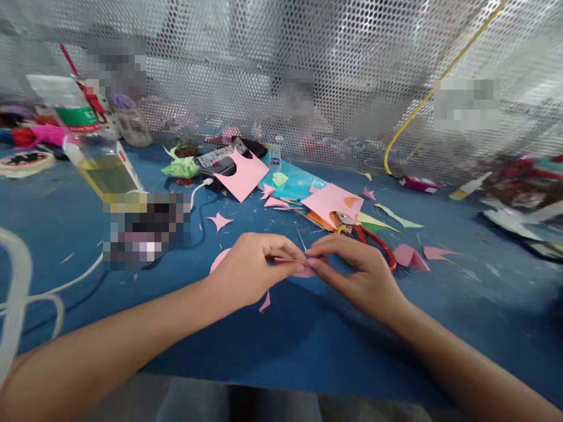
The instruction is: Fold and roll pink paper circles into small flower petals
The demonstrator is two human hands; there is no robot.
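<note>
Current step, as judged: two-handed edge handling. The left hand (pixel 244 269) and right hand (pixel 367 275) pinch the pink paper piece (pixel 307 273) between narrowed fingers, above the tabletop (pixel 299 334). Red-handled scissors (pixel 386 247) lie just beyond the right hand. Adjusting the paper calls for light, even pressure.

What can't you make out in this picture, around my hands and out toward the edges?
All in the head view:
- Whether the right hand grips the pink piece: fingertips cover its edge.
- The full outline of the other pink piece: the left hand covers part.
- What the pixelated dark object is: blurred out.
- Where the thick white loop leads: cut off by the left edge.
</note>
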